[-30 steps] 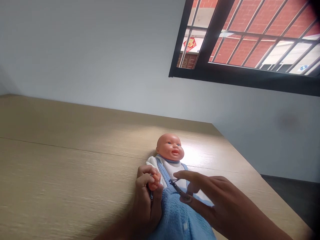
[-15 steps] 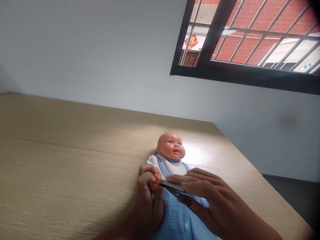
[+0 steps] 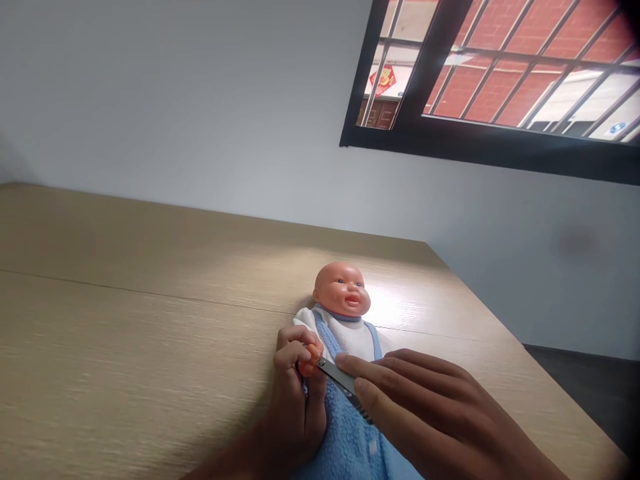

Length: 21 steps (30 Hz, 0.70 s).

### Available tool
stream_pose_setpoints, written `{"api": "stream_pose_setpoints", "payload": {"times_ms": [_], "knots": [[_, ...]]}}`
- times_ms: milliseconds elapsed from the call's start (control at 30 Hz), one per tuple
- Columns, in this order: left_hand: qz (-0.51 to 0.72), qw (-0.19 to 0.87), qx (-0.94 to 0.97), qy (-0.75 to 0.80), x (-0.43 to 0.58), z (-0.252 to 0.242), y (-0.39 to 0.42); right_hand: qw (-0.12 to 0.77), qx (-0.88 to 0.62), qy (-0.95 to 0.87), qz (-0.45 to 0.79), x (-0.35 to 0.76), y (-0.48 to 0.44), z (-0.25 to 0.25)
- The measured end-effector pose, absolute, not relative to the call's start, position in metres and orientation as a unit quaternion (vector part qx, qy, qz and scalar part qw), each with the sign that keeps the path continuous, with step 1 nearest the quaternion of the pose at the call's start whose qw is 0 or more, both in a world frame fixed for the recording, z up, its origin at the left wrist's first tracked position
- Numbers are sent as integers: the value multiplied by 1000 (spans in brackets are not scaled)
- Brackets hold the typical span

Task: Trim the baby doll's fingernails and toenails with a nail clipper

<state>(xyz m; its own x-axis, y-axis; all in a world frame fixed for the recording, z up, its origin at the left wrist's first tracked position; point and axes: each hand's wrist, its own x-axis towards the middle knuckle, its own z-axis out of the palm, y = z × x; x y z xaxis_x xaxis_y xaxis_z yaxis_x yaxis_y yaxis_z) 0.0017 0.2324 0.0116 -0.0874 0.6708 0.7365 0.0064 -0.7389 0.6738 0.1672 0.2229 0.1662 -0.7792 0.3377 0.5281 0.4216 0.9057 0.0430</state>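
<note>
A baby doll (image 3: 341,289) in a white top and blue fleece overalls lies face up on the wooden table. My left hand (image 3: 295,387) is closed around the doll's small orange-pink hand (image 3: 309,361), whose fingers poke out between my thumb and fingers. In my right hand (image 3: 425,400) is a metal nail clipper (image 3: 340,379), its jaw end touching or very close to the doll's fingers. My fingers lie along the top of the clipper, and its rear part is mostly hidden behind them. The doll's legs are cut off by the lower edge.
The pale wooden table (image 3: 125,333) has a seam across it and a right edge (image 3: 510,327) that slants toward me. Behind stands a grey-white wall (image 3: 200,113) with a dark-framed, barred window (image 3: 490,150). Dark floor (image 3: 580,387) shows at the right.
My right hand has turned and lowered slightly over the nail clipper, whose open gap underneath no longer shows. My left hand still holds the doll's hand in the same place.
</note>
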Motion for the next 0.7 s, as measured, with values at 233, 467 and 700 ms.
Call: {"api": "stream_pose_setpoints", "payload": {"times_ms": [233,467,700], "knots": [[683,256,630,267,1,10,232,234,-211,-941,-122,167,216,171],[686,249,630,265,1,13,232,313,-236,-917,-80,171,213,144],[693,260,621,258,3,13,232,317,-243,-910,-108,162,212,144]]}}
